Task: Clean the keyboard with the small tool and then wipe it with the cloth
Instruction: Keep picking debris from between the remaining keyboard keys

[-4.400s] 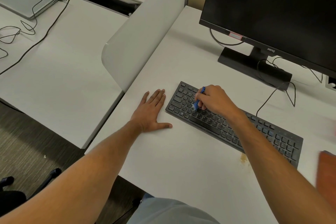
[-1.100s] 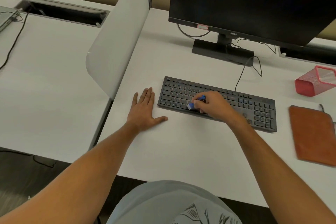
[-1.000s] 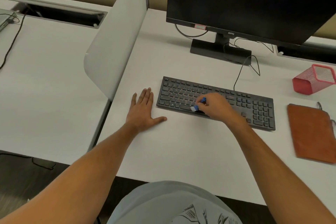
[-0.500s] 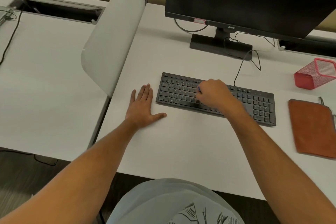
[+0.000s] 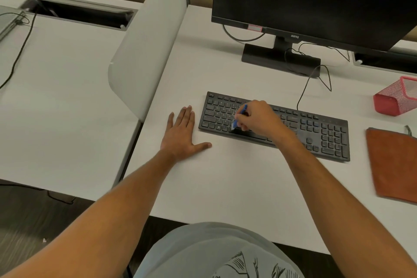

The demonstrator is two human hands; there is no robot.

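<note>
- Your small blue tool [image 5: 239,117] is light and stiff; keep pinching it near the middle, tip on the keyboard's [image 5: 274,125] left keys.
- Right hand [image 5: 257,118] curls round it; left hand [image 5: 180,134] lies flat, fingers straight, on the desk [image 5: 225,187].
- The soft cloth [image 5: 392,162] waits at the right.
- Half a second ago your fingers hid the tool; now it shows.

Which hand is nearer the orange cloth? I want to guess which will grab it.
Right. The right hand works mid-keyboard, left of the orange cloth; the left hand lies flat beyond the keyboard's far end.
</note>
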